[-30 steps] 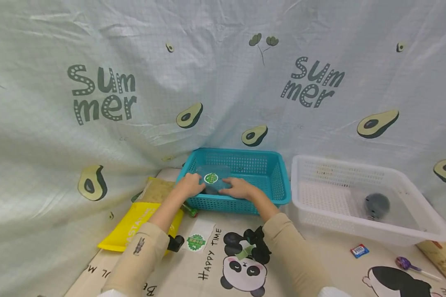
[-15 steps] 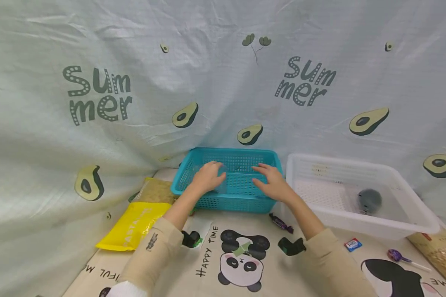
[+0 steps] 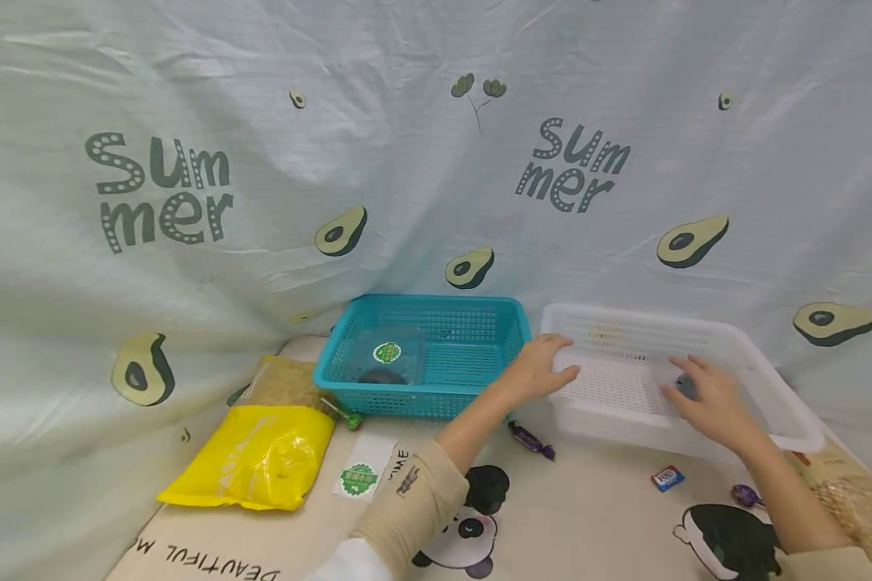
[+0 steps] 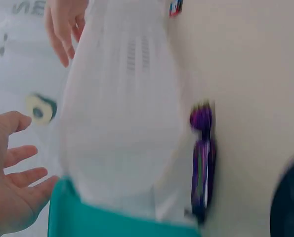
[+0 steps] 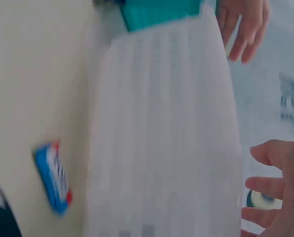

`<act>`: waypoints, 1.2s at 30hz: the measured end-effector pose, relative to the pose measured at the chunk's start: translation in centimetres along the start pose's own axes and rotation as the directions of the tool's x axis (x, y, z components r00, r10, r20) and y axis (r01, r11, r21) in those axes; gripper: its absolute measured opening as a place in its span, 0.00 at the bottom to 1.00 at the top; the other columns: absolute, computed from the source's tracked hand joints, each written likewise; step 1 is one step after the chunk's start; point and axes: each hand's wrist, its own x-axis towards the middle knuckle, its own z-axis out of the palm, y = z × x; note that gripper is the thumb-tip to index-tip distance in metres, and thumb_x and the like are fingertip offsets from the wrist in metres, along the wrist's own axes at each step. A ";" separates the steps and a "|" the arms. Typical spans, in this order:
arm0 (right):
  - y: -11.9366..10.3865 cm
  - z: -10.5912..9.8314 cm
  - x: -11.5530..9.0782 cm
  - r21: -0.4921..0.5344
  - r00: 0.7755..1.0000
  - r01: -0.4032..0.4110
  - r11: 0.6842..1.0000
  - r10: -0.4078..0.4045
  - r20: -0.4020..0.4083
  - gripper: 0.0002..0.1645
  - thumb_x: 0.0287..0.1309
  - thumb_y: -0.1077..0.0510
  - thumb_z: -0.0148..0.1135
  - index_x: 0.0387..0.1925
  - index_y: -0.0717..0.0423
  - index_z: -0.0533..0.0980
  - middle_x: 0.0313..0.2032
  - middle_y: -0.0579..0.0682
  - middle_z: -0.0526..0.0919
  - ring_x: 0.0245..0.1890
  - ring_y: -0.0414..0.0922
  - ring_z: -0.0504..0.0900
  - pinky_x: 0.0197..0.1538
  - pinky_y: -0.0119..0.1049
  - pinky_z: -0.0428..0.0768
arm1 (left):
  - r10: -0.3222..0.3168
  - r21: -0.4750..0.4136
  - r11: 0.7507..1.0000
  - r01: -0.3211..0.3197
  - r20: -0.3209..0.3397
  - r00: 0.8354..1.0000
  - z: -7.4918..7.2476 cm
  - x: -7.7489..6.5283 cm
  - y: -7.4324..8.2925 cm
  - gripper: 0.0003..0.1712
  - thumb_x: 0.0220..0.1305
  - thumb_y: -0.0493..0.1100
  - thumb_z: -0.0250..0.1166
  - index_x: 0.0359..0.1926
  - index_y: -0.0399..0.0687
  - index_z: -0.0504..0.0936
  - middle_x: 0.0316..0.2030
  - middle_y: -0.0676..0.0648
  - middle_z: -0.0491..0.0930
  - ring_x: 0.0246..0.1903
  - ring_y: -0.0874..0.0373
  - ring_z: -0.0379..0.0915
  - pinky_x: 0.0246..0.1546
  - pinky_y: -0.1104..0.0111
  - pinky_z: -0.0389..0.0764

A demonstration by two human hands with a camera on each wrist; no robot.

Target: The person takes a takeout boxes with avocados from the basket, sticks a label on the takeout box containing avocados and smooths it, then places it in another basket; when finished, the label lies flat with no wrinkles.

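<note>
My left hand (image 3: pixel 532 373) hangs over the gap between the teal basket (image 3: pixel 436 389) and the white basket (image 3: pixel 610 421), fingers spread, holding nothing. Over the right part of the white basket hovers my right hand (image 3: pixel 714 403), its fingers apart. Below it, a round grey object (image 3: pixel 687 386) is mostly hidden by that hand. Inside the teal basket, on the left, sits a clear plastic box (image 3: pixel 412 355) with a round green-and-white sticker and something dark in it. Both wrist views show the fingers free beside the white basket.
Left of the teal basket lies a yellow pasta bag (image 3: pixel 272 456), with a green lollipop (image 3: pixel 350 418) beside it. In front are a purple-wrapped candy (image 3: pixel 530 440), a small blue-and-red packet (image 3: pixel 667 478) and a purple lollipop (image 3: pixel 745 495). Another bag (image 3: pixel 850 492) lies far right.
Both hands have left the clear box, which stays in the teal basket, and moved right to the white basket. The head view has shifted slightly right.
</note>
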 end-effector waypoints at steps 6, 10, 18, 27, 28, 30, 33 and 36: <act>5.6 -2.2 -1.1 -0.065 0.958 -0.250 0.966 0.257 0.125 0.34 0.62 0.50 0.44 0.55 0.78 0.57 0.51 0.81 0.57 0.50 0.75 0.56 0.48 0.68 0.53 | 0.075 0.061 0.995 -0.083 0.124 0.989 3.2 2.0 3.3 0.26 0.61 0.53 0.54 0.58 0.48 0.68 0.57 0.52 0.68 0.58 0.62 0.61 0.55 0.75 0.64; 7.2 -2.6 -0.9 -0.086 0.886 -0.376 0.923 0.385 0.257 0.41 0.63 0.44 0.38 0.56 0.82 0.51 0.52 0.83 0.55 0.50 0.76 0.55 0.48 0.67 0.59 | 0.052 0.081 0.995 -0.066 0.159 0.986 4.3 2.6 3.8 0.26 0.59 0.54 0.56 0.57 0.48 0.70 0.54 0.54 0.72 0.55 0.64 0.64 0.52 0.77 0.66; 6.5 -1.6 0.6 -0.137 0.847 -0.343 0.929 0.369 0.382 0.41 0.60 0.43 0.45 0.53 0.80 0.58 0.51 0.81 0.60 0.49 0.74 0.60 0.45 0.65 0.64 | -0.080 0.116 0.992 0.051 0.262 0.962 4.6 3.2 3.9 0.29 0.60 0.55 0.53 0.59 0.47 0.67 0.52 0.53 0.73 0.50 0.64 0.70 0.46 0.76 0.71; 3.7 1.1 1.9 0.052 0.876 -0.239 0.970 0.192 0.442 0.38 0.56 0.44 0.54 0.58 0.68 0.61 0.56 0.74 0.60 0.55 0.71 0.58 0.48 0.65 0.63 | -0.180 0.123 0.982 0.143 0.391 0.903 4.5 3.4 4.2 0.33 0.61 0.59 0.50 0.62 0.47 0.62 0.59 0.53 0.66 0.57 0.61 0.62 0.52 0.72 0.68; 3.5 1.3 2.1 0.064 0.878 -0.233 0.970 0.182 0.442 0.38 0.55 0.44 0.54 0.58 0.67 0.62 0.56 0.74 0.61 0.55 0.70 0.58 0.48 0.64 0.63 | -0.191 0.132 0.980 0.150 0.390 0.901 4.5 3.4 4.2 0.33 0.61 0.59 0.51 0.62 0.47 0.63 0.58 0.54 0.67 0.58 0.61 0.62 0.52 0.71 0.68; 3.1 1.5 2.3 0.082 0.878 -0.234 0.969 0.174 0.446 0.39 0.55 0.43 0.55 0.59 0.67 0.61 0.57 0.73 0.61 0.55 0.70 0.59 0.48 0.63 0.64 | -0.191 0.134 0.979 0.150 0.376 0.907 4.6 3.5 4.2 0.30 0.60 0.57 0.53 0.57 0.44 0.68 0.52 0.53 0.72 0.51 0.62 0.68 0.45 0.73 0.71; 2.6 1.8 2.8 0.102 0.874 -0.260 0.960 0.190 0.447 0.40 0.55 0.42 0.55 0.59 0.66 0.61 0.58 0.73 0.60 0.54 0.69 0.63 0.47 0.60 0.68 | -0.187 0.119 0.981 0.156 0.329 0.926 4.6 3.6 3.9 0.23 0.58 0.55 0.57 0.46 0.42 0.74 0.39 0.52 0.78 0.36 0.63 0.73 0.31 0.75 0.72; 2.3 1.7 3.1 0.110 0.894 -0.266 0.958 0.203 0.399 0.39 0.56 0.42 0.54 0.59 0.65 0.61 0.57 0.73 0.61 0.50 0.67 0.69 0.43 0.56 0.72 | -0.172 0.083 0.984 0.157 0.236 0.956 4.5 3.5 3.6 0.22 0.56 0.55 0.60 0.44 0.44 0.76 0.37 0.52 0.79 0.33 0.63 0.74 0.27 0.76 0.72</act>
